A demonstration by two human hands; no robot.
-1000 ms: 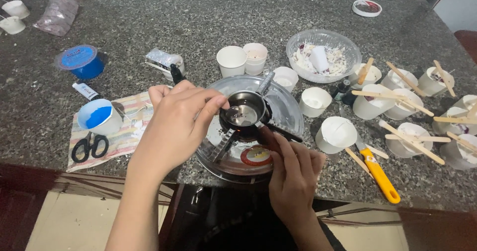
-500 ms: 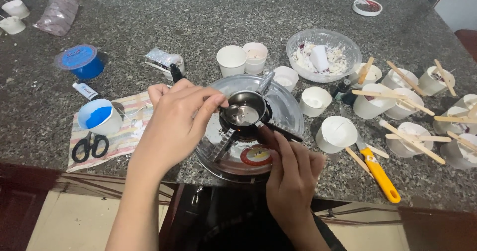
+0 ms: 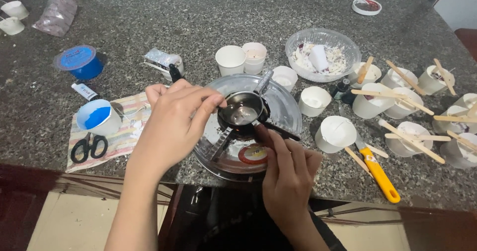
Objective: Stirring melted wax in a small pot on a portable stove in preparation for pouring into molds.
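The speckled counter [image 3: 149, 27] carries a round burner [image 3: 248, 146]. On it sits a small metal pot [image 3: 242, 113], kept over the heat. The left hand [image 3: 174, 127] pinches its rim in a narrow grip, steadying it; the right hand [image 3: 288, 176] touches the burner just below the pot, its grip closed on nothing visible.

I find bare countertop [image 3: 198, 22] beyond the white cups [image 3: 243, 58]. To my right, stick-topped cups [image 3: 412, 107] crowd passage; to my left, scissors [image 3: 88, 146] obstruct.
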